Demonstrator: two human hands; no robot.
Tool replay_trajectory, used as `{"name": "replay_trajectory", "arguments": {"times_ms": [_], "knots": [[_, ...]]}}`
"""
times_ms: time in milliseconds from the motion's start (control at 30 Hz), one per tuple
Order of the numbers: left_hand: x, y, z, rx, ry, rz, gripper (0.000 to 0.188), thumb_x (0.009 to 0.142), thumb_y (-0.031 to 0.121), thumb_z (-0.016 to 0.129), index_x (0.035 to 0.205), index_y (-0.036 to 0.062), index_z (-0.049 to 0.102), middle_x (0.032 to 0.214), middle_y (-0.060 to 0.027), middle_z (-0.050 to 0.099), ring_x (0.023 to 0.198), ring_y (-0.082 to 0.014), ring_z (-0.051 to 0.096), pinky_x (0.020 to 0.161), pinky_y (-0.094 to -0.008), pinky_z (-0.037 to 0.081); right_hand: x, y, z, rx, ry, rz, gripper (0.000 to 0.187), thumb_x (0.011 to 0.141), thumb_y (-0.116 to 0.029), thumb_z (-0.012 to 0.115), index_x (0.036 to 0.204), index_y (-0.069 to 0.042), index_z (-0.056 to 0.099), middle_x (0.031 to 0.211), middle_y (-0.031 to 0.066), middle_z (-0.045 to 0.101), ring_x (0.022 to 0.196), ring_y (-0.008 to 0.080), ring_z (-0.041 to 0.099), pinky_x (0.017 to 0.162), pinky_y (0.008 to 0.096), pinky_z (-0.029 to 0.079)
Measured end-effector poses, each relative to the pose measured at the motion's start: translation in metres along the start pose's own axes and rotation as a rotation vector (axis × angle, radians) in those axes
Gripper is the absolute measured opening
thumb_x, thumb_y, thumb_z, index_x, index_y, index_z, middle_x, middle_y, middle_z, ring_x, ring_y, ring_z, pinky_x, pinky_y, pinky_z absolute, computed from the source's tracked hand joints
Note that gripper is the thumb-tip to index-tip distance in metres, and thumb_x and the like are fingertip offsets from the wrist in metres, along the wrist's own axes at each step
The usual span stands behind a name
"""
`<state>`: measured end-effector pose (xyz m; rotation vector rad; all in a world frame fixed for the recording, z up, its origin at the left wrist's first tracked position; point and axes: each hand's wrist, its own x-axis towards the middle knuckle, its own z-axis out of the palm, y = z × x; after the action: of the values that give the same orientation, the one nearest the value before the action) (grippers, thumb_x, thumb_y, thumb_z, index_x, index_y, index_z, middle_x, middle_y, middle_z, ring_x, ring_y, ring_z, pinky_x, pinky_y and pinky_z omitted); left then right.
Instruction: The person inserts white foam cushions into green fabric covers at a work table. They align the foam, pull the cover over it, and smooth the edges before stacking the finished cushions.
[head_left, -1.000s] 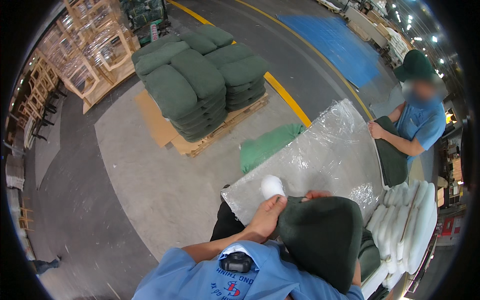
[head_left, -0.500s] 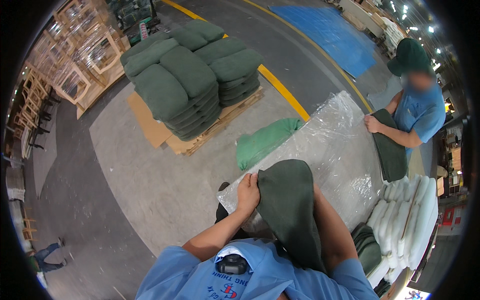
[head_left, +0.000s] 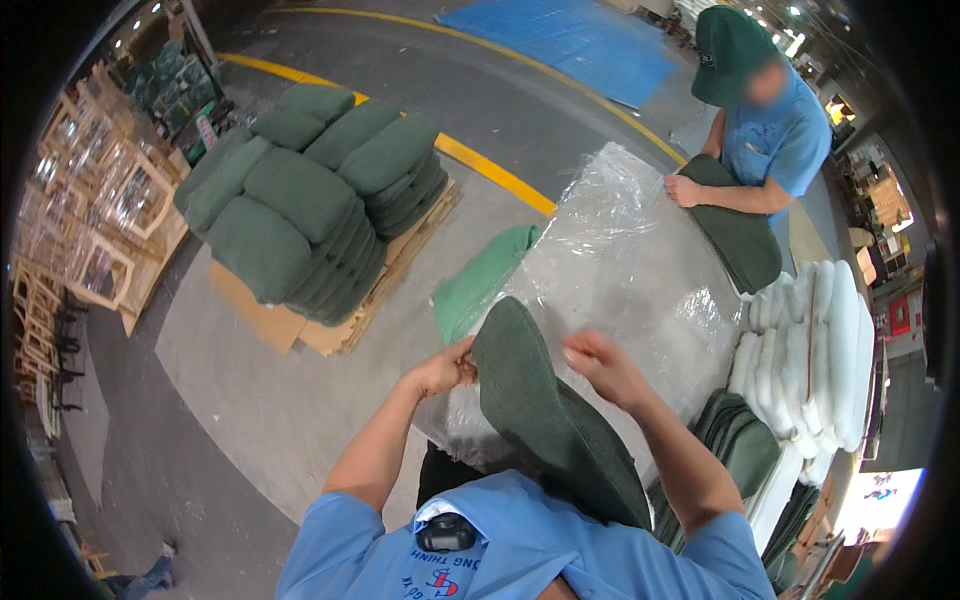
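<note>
A dark green fabric cushion cover [head_left: 515, 375] stands up in front of my chest, folded along its length, its lower end against my shirt. My left hand [head_left: 447, 368] is closed on its left edge near the top. Off the cover's right side, my right hand [head_left: 607, 368] hangs in the air, slightly blurred, fingers loosely apart and nothing in them. Beneath both hands spreads a table covered with clear plastic sheeting [head_left: 620, 230]. Across it, a co-worker in a blue shirt [head_left: 770, 130] holds a similar dark green cover [head_left: 735, 225].
Stacked dark green cushions [head_left: 300, 190] stand on a wooden pallet [head_left: 400, 250] at the left. A green bag [head_left: 480, 275] lies beside the table. To the right are white cushion pads [head_left: 800, 350] and a pile of green covers [head_left: 740, 440]. Wooden frames [head_left: 110, 220] stand far left.
My right hand has come out from behind the cover and moved away to its right. The cover has turned and narrowed in view. The whole view has shifted.
</note>
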<state>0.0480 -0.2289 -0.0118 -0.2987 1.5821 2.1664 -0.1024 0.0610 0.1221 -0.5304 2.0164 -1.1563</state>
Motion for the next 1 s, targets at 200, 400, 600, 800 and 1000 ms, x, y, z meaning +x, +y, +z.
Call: {"name": "replay_trajectory", "arguments": {"times_ms": [200,400,600,800,1000], "knots": [[0.009,0.021,0.004,0.12,-0.22,-0.186,0.086,0.08,-0.016,0.07,0.158,0.0131,0.044,0.133,-0.0062,0.065,0.114,-0.0183,0.063,0.094,-0.0355,0.052,-0.241,-0.044,-0.069,-0.146,-0.127,0.275,0.052,0.083,-0.003,0.077,0.134,-0.006,0.066,0.113,0.0091,0.069,0.109,0.0221,0.066,0.097,0.0365,0.052],[0.028,0.016,0.02,0.261,-0.185,-0.129,0.081,0.085,-0.006,0.078,0.155,0.0109,0.043,0.128,-0.0082,0.069,0.11,-0.0194,0.067,0.086,-0.0344,0.056,-0.313,0.022,0.009,-0.123,0.309,0.021,0.062,0.074,-0.002,0.084,0.133,-0.003,0.066,0.115,0.0074,0.061,0.094,0.0193,0.064,0.086,0.032,0.055],[0.02,0.033,0.021,0.074,-0.174,-0.292,0.079,0.083,-0.007,0.081,0.153,0.0028,0.043,0.139,-0.0153,0.064,0.119,-0.0272,0.068,0.102,-0.0415,0.057,-0.272,0.03,0.031,-0.175,0.819,-0.12,0.032,0.077,0.007,0.061,0.108,0.002,0.069,0.086,0.0117,0.064,0.079,0.029,0.065,0.075,0.0369,0.052],[0.023,0.037,0.024,0.041,-0.203,-0.271,0.085,0.082,-0.007,0.082,0.156,0.0047,0.042,0.144,-0.0137,0.062,0.131,-0.0284,0.061,0.107,-0.0426,0.053,-0.27,0.034,0.017,-0.053,0.891,-0.053,0.029,0.077,0.01,0.059,0.103,0.003,0.068,0.09,0.0153,0.068,0.079,0.0272,0.066,0.074,0.0338,0.051],[0.02,0.038,0.037,0.336,-0.099,-0.322,0.086,0.076,-0.007,0.086,0.151,-0.0012,0.046,0.143,-0.0137,0.063,0.132,-0.0267,0.059,0.107,-0.043,0.052,-0.274,0.023,0.037,-0.172,1.049,-0.065,0.032,0.077,0.01,0.057,0.106,0.003,0.067,0.09,0.0195,0.07,0.086,0.0364,0.071,0.076,0.0401,0.054]]}}
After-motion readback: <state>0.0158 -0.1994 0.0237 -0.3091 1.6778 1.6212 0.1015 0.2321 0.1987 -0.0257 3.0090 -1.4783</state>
